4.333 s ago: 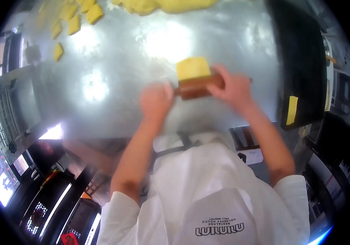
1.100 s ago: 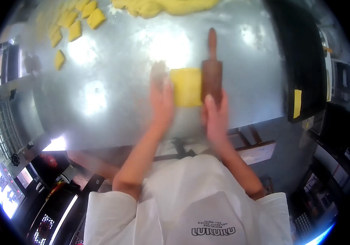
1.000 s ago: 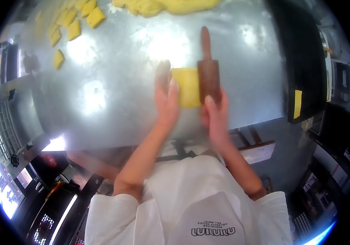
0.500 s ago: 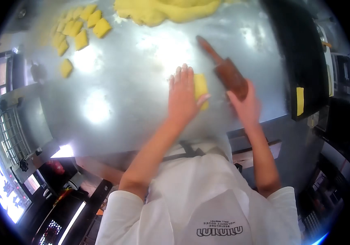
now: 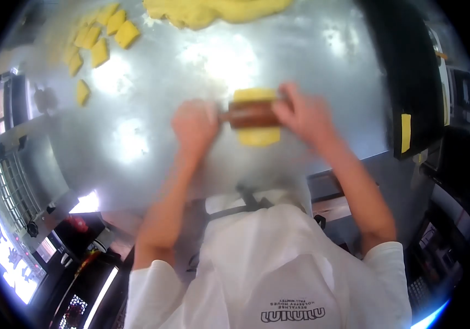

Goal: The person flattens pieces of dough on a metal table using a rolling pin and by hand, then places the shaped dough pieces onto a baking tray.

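One rolling pin at frame centre, left hand gripping one end, right hand the other, yellow dough beneath

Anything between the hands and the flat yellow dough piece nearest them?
Yes: the brown cylindrical rolling pin lies across the middle of the flat yellow dough piece, with the left hand and right hand at its ends. Nothing else visible intervenes.
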Available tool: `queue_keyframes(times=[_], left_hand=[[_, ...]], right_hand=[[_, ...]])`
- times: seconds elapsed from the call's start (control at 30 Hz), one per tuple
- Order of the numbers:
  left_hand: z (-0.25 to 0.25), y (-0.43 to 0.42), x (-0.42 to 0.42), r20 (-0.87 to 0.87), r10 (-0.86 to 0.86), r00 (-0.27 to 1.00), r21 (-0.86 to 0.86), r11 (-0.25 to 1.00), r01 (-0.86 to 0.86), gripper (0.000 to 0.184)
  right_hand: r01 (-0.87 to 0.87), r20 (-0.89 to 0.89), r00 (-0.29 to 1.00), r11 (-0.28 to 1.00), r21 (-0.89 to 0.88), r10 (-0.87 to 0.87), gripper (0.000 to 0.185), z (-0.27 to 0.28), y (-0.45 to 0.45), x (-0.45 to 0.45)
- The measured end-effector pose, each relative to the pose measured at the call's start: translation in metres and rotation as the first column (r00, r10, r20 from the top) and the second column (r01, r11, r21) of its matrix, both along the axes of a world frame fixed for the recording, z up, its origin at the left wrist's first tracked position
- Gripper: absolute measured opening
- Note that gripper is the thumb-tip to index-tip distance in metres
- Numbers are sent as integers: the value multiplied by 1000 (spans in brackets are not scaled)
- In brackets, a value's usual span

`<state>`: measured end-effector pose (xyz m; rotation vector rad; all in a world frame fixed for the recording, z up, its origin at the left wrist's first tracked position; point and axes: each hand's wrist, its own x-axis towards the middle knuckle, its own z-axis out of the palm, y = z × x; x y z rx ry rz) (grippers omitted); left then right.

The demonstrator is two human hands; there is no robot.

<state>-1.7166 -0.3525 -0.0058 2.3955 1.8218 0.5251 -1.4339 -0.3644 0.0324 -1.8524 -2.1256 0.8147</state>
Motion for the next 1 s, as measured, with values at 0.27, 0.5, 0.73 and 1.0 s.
queue_keyframes(times=[0.27,0.5,0.73,1.0], left_hand=[[-2,56,4,-43,111,993,-157,981,-117,53],[-4,-79,5,147,14,989,84,996,-27,31],[-6,-49,4,69,22,997,-37,999,-20,26],[2,-86,4,141,6,990,18,1000,-9,30]], right_hand=[[120,-122,986,991,55,-112,40,-13,63,6],[-161,24,986,916,367,163,72,-11,-59,9],[100,-58,994,994,40,-97,86,3,-41,2],[-55,19,998,989,136,53,85,5,-86,1]])
